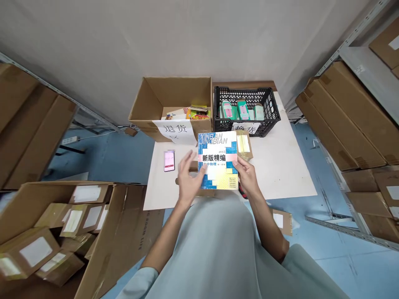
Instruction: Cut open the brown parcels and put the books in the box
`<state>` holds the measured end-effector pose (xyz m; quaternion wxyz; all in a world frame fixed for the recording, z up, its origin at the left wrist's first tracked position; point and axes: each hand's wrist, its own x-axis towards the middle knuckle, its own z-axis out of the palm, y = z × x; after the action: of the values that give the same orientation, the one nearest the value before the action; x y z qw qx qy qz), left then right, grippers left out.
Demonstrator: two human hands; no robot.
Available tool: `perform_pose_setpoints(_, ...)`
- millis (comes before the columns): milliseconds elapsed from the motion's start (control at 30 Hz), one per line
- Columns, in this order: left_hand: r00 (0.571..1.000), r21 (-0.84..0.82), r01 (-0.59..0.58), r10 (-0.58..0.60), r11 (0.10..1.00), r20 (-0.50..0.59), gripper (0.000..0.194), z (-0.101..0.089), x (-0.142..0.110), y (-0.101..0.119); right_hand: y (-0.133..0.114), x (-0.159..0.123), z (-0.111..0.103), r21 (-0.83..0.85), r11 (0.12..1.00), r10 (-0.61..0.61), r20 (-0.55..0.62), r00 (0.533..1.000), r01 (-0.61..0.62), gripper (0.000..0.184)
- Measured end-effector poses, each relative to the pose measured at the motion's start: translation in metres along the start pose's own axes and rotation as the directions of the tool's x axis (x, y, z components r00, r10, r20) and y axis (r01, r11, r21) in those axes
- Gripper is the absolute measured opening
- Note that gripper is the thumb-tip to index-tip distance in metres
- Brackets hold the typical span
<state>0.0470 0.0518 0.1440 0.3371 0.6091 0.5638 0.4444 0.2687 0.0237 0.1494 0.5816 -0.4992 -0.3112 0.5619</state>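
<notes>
A blue, white and yellow paperback book (218, 161) with Chinese print on its cover is being held face-up over the near edge of a white table (280, 166), between both hands. The right hand (248, 176) is gripping the book's right edge, thumb lying on the cover and fingers curled under it. The left hand (188, 176) is hovering at the book's left edge with fingers spread and loose, fingertips touching or just beside the cover; whether it is actually bearing any weight cannot be told. A flat brown cardboard parcel (245, 145) with a pale label is lying just beyond the book's top right corner, partly covered by it. A small pink phone (169, 160) is lying on the table, to the left of the left hand and apart from it. At the far side of the table an open brown cardboard box (171, 101) is holding a few books, with a white paper sign (176, 131) hanging on its front; beside it a black plastic crate (268, 106) is holding green and pink packets. A large open carton of labelled brown parcels (46, 236) is standing on the floor at lower left, and metal shelves of stacked cartons (352, 120) are lining the right side.
</notes>
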Motion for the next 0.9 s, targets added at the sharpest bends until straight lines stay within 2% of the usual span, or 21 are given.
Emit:
perform_pose_setpoints(33,0.998,-0.044,0.067,-0.067,0.997,0.001,0.068,-0.008,0.004,0.001,-0.005,-0.003,-0.002,0.017,1.000,0.012,0.011,1.000,-0.012,0.061)
perform_pose_setpoints(100,0.971,-0.188,0.218,-0.194,0.958,0.138,0.078,-0.022,0.009,0.003,-0.013,-0.008,-0.004,0.047,0.999,0.026,0.026,0.999,-0.027,0.059)
perform_pose_setpoints(167,0.925,-0.289,0.340,-0.263,0.895,0.275,0.080,-0.030,0.010,0.006,-0.016,-0.011,-0.004,0.065,0.997,0.034,0.041,0.999,-0.037,0.057)
perform_pose_setpoints(233,0.905,-0.318,0.391,-0.297,0.864,0.306,0.077,-0.033,0.008,0.010,-0.016,-0.012,-0.004,0.067,0.997,0.041,0.053,0.998,-0.044,0.056)
perform_pose_setpoints(367,0.909,-0.313,0.389,-0.306,0.866,0.282,0.074,-0.031,0.006,0.014,-0.011,-0.011,-0.006,0.051,0.996,0.066,0.052,0.996,-0.068,0.059)
perform_pose_setpoints(733,0.911,-0.420,0.377,-0.250,0.825,0.327,0.068,-0.024,0.011,0.013,-0.019,-0.008,-0.008,0.112,0.990,0.081,0.070,0.994,-0.089,0.061)
perform_pose_setpoints(900,0.892,-0.470,0.438,-0.308,0.766,0.330,0.075,-0.017,0.011,0.009,0.002,0.005,-0.017,0.032,0.996,0.079,0.077,0.994,-0.082,0.064)
